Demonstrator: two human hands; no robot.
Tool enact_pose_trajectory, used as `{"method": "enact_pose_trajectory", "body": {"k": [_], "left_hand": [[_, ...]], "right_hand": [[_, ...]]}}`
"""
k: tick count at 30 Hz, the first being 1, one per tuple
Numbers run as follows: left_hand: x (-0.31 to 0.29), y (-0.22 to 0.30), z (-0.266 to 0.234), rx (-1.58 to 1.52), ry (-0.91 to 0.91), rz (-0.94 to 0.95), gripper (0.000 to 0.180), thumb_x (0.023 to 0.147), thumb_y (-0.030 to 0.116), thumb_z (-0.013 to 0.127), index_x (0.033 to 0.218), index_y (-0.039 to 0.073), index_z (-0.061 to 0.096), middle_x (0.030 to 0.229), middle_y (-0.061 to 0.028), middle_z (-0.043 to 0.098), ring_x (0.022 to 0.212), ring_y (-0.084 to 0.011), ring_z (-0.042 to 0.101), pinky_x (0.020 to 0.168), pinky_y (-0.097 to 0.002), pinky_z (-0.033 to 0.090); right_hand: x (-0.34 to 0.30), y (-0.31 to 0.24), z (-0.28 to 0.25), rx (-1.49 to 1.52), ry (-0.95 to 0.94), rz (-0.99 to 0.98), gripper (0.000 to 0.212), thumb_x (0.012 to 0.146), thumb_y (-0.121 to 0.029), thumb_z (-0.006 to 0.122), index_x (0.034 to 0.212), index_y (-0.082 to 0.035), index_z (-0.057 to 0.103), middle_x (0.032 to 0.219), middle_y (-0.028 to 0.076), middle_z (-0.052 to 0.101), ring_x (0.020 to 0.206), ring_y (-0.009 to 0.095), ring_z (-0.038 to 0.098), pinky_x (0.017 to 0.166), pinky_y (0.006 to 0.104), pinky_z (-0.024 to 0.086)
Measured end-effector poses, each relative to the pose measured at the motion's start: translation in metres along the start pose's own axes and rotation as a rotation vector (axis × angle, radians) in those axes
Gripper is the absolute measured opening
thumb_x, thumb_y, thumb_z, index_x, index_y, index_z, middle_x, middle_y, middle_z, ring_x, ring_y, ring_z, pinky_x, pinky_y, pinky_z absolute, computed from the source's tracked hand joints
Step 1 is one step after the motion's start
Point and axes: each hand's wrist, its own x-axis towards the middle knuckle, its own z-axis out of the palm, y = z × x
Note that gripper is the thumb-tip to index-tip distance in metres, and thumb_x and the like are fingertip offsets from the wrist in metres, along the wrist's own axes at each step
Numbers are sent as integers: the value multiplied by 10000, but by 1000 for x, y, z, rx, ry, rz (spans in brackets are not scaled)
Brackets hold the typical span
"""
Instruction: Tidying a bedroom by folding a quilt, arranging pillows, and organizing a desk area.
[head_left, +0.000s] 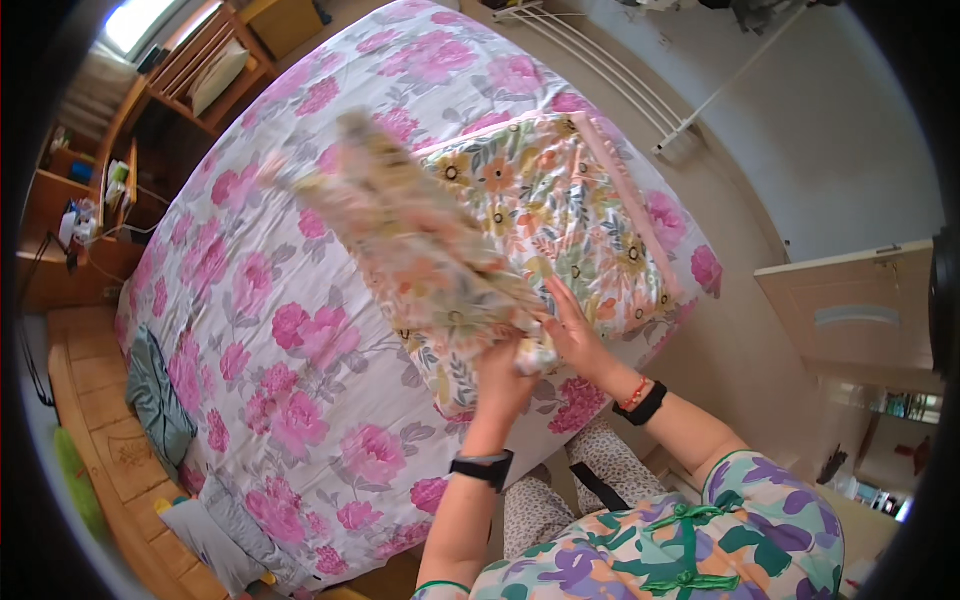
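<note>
Both hands grip the near corner of a floral cloth on the bed (300, 300), the left hand (500, 375) pinching it, the right hand (572, 335) pressed beside it, while the cloth (420, 240) stretches away up-left, blurred.

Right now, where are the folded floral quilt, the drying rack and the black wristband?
folded floral quilt (560, 215): head view, flat top panel.
drying rack (610, 85): head view, white bars.
black wristband (483, 468): head view, left wrist strap.

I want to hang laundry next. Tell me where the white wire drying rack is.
The white wire drying rack stands on the floor at the top of the head view, just beyond the far right edge of the pink-flowered bed cover.
</note>
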Motion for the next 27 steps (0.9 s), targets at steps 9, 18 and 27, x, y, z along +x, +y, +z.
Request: {"method": "enact_pose_trajectory", "body": {"k": [9,18,27], "left_hand": [[-24,-31,37,147,-220,117,482,673,45,584,1139,23,461,1066,-192,519,995,-351,496,903,-437,349],[-45,-145,-17,140,286,-483,851,748,294,665,1363,8,152,1350,-240,260,1252,-354,271,1019,-401,233],[-48,-176,-10,-861,322,-845,665,806,326,630,1288,44,270,1209,-114,438,1080,-225,460,878,-335,398]], "right_hand": [[50,79,24,-904,-297,-4,736,784,-497,521,1378,-181,223,1441,144,95,1310,348,137,1002,563,158],[37,72,34,-467,305,310,670,693,-236,694,1192,23,330,1151,216,442,1078,373,437,889,407,385],[68,77,68,-376,-66,-180,479,727,-82,575,1163,-4,395,999,213,543,909,382,527,786,439,427]]}}
